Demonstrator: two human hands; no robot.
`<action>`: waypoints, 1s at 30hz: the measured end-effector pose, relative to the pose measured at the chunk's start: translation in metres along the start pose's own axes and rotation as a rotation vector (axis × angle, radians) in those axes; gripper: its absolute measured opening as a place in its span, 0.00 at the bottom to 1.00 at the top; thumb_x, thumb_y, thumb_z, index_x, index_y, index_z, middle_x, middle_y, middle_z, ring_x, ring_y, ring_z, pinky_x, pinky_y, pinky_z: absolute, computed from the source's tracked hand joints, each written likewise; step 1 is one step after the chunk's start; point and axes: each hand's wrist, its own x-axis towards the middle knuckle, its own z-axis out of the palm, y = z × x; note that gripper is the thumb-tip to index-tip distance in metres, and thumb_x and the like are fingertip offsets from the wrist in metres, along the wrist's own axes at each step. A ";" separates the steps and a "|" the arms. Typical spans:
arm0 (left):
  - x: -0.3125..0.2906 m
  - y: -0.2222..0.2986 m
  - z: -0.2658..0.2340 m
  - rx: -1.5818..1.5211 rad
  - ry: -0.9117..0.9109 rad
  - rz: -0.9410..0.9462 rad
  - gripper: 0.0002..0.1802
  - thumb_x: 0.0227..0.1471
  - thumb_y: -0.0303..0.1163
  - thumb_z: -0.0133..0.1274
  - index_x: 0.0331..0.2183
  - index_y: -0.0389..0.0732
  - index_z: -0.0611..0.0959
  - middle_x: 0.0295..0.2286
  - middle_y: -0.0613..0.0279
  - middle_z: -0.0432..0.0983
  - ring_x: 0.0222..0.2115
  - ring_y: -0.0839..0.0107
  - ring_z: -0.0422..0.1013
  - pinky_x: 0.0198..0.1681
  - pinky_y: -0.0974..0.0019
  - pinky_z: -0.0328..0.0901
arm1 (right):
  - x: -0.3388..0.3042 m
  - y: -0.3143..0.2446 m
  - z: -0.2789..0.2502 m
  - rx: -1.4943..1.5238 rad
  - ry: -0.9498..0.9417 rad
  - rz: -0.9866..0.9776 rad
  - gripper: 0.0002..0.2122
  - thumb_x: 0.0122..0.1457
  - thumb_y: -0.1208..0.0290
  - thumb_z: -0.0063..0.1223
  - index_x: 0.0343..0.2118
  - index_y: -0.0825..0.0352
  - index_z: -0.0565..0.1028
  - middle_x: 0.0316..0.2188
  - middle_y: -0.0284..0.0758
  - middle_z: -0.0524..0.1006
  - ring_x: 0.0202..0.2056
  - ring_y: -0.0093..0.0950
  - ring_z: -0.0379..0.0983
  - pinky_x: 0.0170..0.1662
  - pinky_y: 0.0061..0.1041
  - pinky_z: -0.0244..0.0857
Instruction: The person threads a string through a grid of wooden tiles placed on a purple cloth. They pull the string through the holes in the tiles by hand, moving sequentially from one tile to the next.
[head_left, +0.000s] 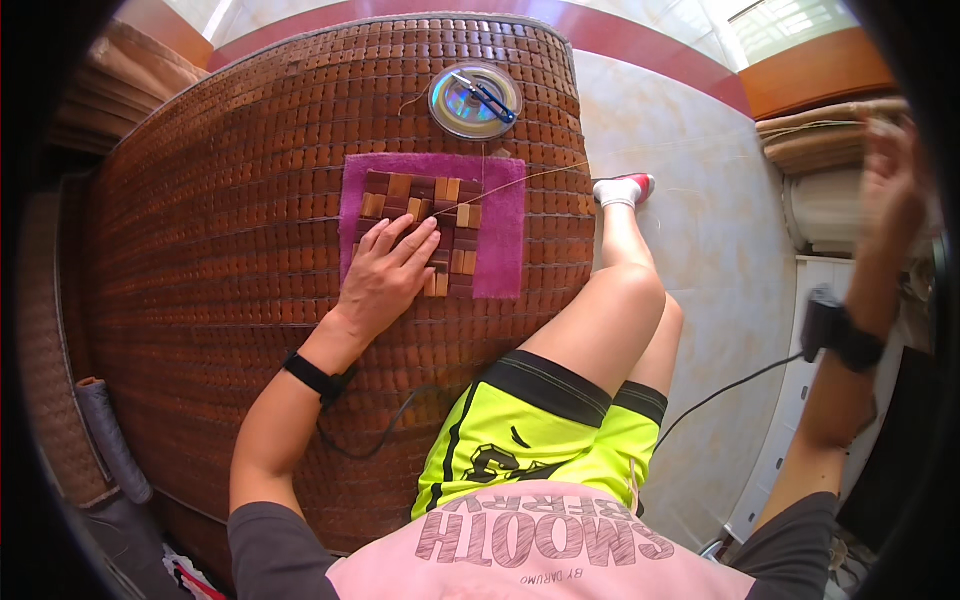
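My left hand (pixel 385 262) lies flat, fingers stretched out, pressing on a small mat of light and dark wooden tiles (pixel 466 240). The tiles are laid in a checkered pattern on a purple cloth (pixel 502 255). A thin pale thread (pixel 530 178) comes from the tiles near my left fingertips and stretches to the right. It leads up to my right hand (pixel 892 170), raised high at the far right. That hand is smeared by motion, its fingers drawn together around the thread's far end. Whether a needle is there cannot be made out.
Beyond the cloth, a round shiny dish (pixel 452 110) holds blue-handled thread snips (pixel 492 102). Everything rests on a brown tile-woven bed mat (pixel 240 200). My bent legs are at its right edge, above a pale floor (pixel 715 250). Folded textiles (pixel 825 140) sit near my right hand. Cables trail from both wristbands.
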 end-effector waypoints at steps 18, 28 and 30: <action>0.004 -0.028 -0.020 -0.090 -0.008 -0.134 0.26 0.52 0.30 0.63 0.53 0.41 0.81 0.58 0.64 0.72 0.62 0.60 0.63 0.64 0.55 0.60 | -0.250 -0.006 0.245 0.087 -1.122 -0.062 0.03 0.57 0.74 0.58 0.34 0.65 0.78 0.31 0.39 0.77 0.33 0.42 0.78 0.36 0.38 0.73; 0.002 -0.029 -0.018 -0.113 -0.068 -0.158 0.26 0.53 0.32 0.62 0.55 0.41 0.80 0.59 0.64 0.71 0.62 0.59 0.62 0.65 0.55 0.59 | -0.255 -0.009 0.252 0.059 -1.125 -0.044 0.04 0.57 0.74 0.57 0.32 0.67 0.79 0.30 0.40 0.77 0.33 0.43 0.78 0.36 0.39 0.73; 0.002 -0.029 -0.018 -0.111 -0.036 -0.153 0.26 0.53 0.32 0.62 0.55 0.41 0.80 0.59 0.64 0.71 0.62 0.59 0.62 0.65 0.55 0.59 | -0.255 -0.008 0.251 0.061 -1.134 -0.035 0.04 0.57 0.74 0.57 0.32 0.67 0.79 0.30 0.40 0.77 0.33 0.43 0.78 0.36 0.39 0.73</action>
